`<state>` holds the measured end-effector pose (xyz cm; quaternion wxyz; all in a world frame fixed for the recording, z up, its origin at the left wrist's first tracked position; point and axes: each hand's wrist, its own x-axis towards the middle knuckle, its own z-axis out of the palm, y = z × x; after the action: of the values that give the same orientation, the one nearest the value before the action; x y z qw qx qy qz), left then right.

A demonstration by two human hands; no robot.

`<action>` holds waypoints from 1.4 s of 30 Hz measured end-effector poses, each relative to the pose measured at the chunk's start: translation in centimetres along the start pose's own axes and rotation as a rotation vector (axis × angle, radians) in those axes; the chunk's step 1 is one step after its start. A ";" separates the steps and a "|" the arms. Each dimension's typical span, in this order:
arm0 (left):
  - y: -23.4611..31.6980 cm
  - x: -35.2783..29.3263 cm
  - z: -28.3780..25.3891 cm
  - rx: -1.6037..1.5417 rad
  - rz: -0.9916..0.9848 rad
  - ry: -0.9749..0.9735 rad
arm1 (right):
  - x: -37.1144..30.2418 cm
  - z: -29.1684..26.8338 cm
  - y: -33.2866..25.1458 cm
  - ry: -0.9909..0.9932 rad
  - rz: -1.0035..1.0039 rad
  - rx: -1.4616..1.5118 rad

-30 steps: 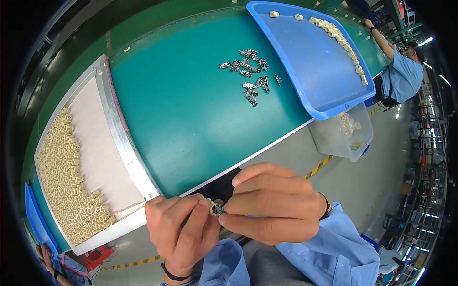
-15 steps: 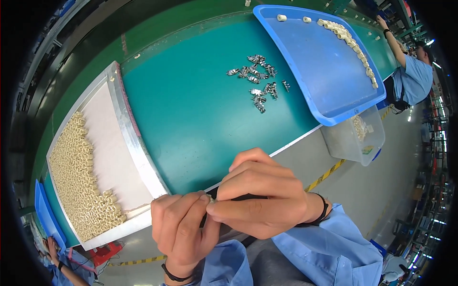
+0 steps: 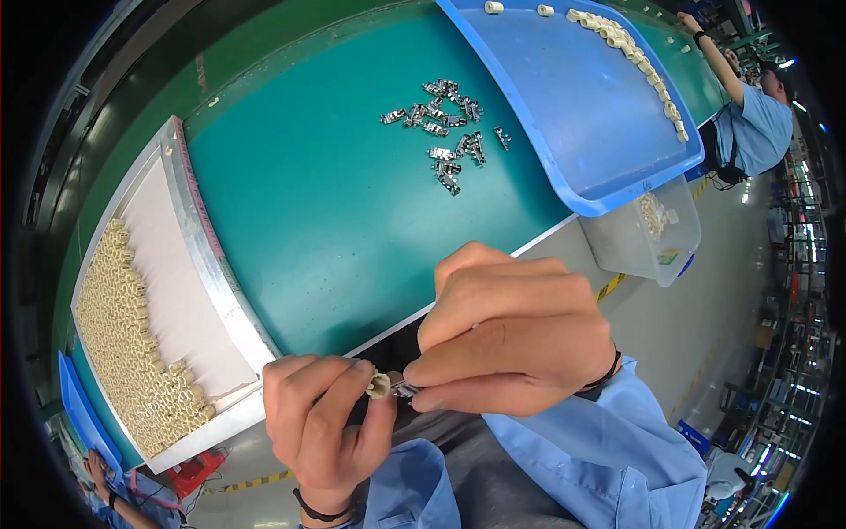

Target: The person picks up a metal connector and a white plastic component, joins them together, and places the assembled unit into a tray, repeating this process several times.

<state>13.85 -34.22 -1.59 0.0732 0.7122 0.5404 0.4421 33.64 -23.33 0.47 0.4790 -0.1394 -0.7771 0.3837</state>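
Between the thumb and fingers of my left hand point(image 3: 322, 419) is a small cream-coloured hollow cylinder point(image 3: 379, 385), its open end showing. My right hand point(image 3: 520, 335) pinches a small silver metal part point(image 3: 406, 389), mostly covered by the fingertips. The metal part is right beside the cylinder; whether they touch I cannot tell. Both hands are held in front of the bench's near edge. On the green bench top beyond them lies a loose pile of similar-looking silver metal parts point(image 3: 436, 128).
A shallow blue tray point(image 3: 564, 132) at the right holds a curved row of cream cylinders point(image 3: 627, 44). Below it stands a clear plastic bin point(image 3: 648, 256). At left, a metal-edged tray point(image 3: 198, 194) holds densely packed cream pieces point(image 3: 132, 344). Other people work at far right and lower left.
My hands have separated slightly, the right moving up and right. The cylinder and metal part now show between them. The bench scene has shifted left and up in view.
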 end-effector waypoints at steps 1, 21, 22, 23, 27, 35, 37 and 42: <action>0.0 0.0 0.0 0.015 0.003 0.011 | -0.2 0.2 -0.1 0.014 0.003 -0.016; 0.8 -0.5 -0.7 0.163 0.087 -0.016 | -1.3 1.6 -1.0 0.023 -0.093 -0.203; 0.7 -0.5 -0.6 0.153 0.085 -0.016 | -1.3 1.6 -0.9 0.030 -0.091 -0.183; 0.8 -0.4 -0.6 0.153 0.088 -0.015 | -1.3 1.5 -1.0 0.042 -0.092 -0.167; 1.1 -0.2 -0.5 0.131 0.096 -0.020 | -1.4 1.2 -1.2 0.026 -0.079 -0.176; 1.3 -0.1 -0.4 0.172 0.118 -0.033 | -1.4 1.2 -1.0 -0.050 -0.114 -0.272; 1.2 0.1 -0.4 0.172 0.109 -0.039 | -1.4 1.5 -0.7 -0.039 -0.135 -0.314; 1.0 0.2 -0.3 0.031 -0.015 0.005 | -1.6 2.6 -0.3 -0.003 -0.191 -0.419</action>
<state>14.32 -34.58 -0.75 0.0642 0.7080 0.5527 0.4349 32.24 -25.69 -0.98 0.4728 -0.1609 -0.8501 0.1671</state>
